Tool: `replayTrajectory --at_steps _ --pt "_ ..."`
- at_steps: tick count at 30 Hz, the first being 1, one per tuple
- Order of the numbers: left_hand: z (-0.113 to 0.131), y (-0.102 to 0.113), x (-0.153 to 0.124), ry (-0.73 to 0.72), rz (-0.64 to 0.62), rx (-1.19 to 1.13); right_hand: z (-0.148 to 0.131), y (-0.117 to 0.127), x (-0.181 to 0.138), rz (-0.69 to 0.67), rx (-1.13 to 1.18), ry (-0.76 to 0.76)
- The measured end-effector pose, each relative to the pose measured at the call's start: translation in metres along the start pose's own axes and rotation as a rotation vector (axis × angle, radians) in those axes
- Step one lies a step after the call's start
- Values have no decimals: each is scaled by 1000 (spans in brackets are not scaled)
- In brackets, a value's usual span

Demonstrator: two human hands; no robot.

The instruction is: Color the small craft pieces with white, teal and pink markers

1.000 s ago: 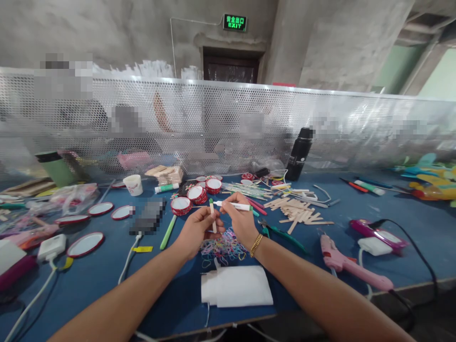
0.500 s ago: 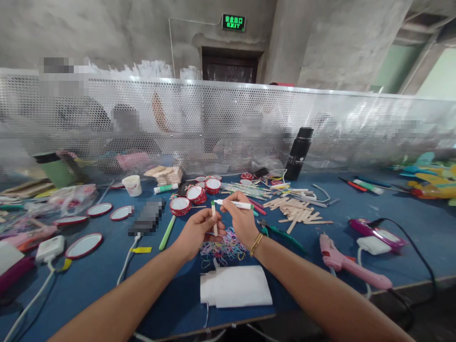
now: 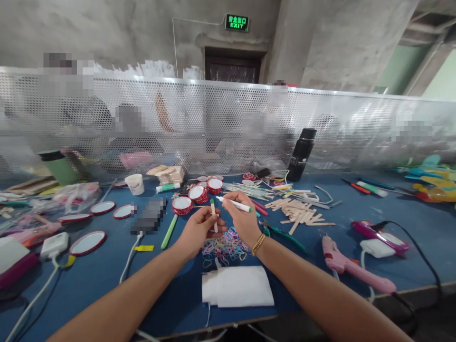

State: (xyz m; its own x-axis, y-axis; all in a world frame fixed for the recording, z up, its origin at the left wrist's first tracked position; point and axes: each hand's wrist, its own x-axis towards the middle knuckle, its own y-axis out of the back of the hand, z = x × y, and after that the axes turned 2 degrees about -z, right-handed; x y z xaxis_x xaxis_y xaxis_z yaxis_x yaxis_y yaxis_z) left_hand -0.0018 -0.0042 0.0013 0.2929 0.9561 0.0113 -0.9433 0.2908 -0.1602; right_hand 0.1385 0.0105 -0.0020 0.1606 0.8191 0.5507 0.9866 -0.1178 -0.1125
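Craft stick (image 3: 213, 212) with a green upper end stands nearly upright in the left hand (image 3: 199, 229), over the middle of the desk (image 3: 174, 304); thumb and fingers are clamped on its lower part. The right hand (image 3: 244, 221) is closed round a white marker (image 3: 238, 204) with a green end — its tip points toward the stick's green end, just beside it, though at this size I cannot be sure how slim the gap is. A gold-coloured bracelet (image 3: 259, 244) circles the right wrist.

Below the hands lies a tangle of coloured rubber bands (image 3: 225, 248), and between that and the desk's near edge rests a folded white pouch (image 3: 245, 286). To the right, green-handled pliers (image 3: 290, 239) lie near a loose heap of plain wooden sticks (image 3: 301, 211); a pink glue gun (image 3: 351, 270) has its handle close to the near edge. Stacks of red-rimmed white discs (image 3: 182, 203) sit beyond the left hand. Toward the far edge stand a paper cup (image 3: 134, 184) on the left and a black bottle (image 3: 302, 154) on the right — both before a perforated metal screen (image 3: 221, 128).
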Motion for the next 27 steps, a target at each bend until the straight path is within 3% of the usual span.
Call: replayTrajectory --at_steps 8,16,22,27 --pt "-1 1 3 4 71 59 -2 0 -5 -42 -55 64" --pt "1 2 3 -110 124 162 -8 -1 -6 -27 -71 120" --pt "-2 2 4 -102 94 199 -9 -1 -9 -56 -76 106" --pt "-4 1 3 -52 67 176 -8 1 -7 -2 -160 115"
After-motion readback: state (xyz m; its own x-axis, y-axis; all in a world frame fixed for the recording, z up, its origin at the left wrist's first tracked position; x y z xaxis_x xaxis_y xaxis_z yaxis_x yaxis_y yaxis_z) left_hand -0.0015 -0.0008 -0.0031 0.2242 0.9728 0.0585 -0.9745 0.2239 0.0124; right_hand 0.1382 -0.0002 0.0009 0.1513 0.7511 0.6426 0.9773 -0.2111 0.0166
